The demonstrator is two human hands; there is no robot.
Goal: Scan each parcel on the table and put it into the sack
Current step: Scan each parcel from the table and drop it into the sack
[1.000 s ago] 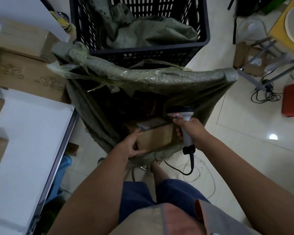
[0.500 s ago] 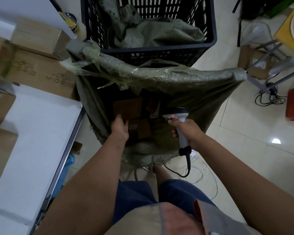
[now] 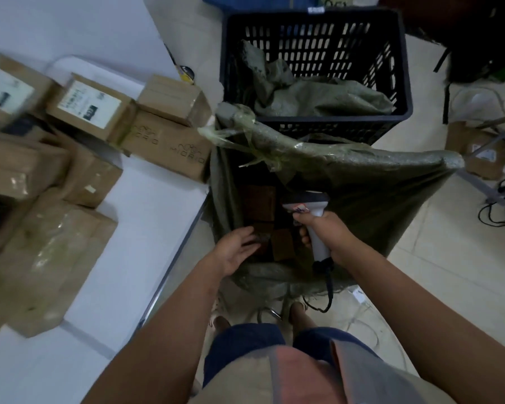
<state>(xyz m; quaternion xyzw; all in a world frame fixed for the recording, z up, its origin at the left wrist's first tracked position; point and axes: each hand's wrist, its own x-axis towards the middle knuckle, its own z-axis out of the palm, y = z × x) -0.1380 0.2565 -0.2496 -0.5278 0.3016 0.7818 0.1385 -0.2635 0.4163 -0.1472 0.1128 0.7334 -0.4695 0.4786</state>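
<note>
1. Head view, left hand (image 3: pixel 234 249): it hangs over the near left edge of the sack's mouth with the palm turned up and inward. The fingers are loosely spread and only slightly bent. The grip is open and carries nothing; the fingertips reach over the dark inside of the sack (image 3: pixel 370 199), and whether they touch the fabric cannot be told.
2. Head view, right hand (image 3: pixel 330 234): the fingers and thumb are curled round the white handle of a barcode scanner (image 3: pixel 309 208). The grip is closed tight on it. The scanner's dark head points leftward over the sack opening, and its black cable (image 3: pixel 327 290) drops from the bottom of the handle toward the floor.
3. The sack is grey-green and woven, held open on a frame, with clear tape bunched on its rolled far rim. Inside it, brown parcels in the sack (image 3: pixel 260 204) lie in shadow, between the two hands and lower than them.
4. More parcels on the desk (image 3: pixel 164 144) lie at the left: several brown cardboard boxes, some with white labels, some wrapped in shiny tape, piled touching one another on the white desk (image 3: pixel 146 199). The nearest box to the sack sits just beside the sack's left rim.
5. Behind the sack stands a black slotted crate (image 3: pixel 315 42) with a crumpled grey-green bag inside it. The crate touches or nearly touches the sack's far rim.
6. At the bottom of the view are the person's blue shorts and feet on the pale tiled floor (image 3: pixel 438 258).
</note>
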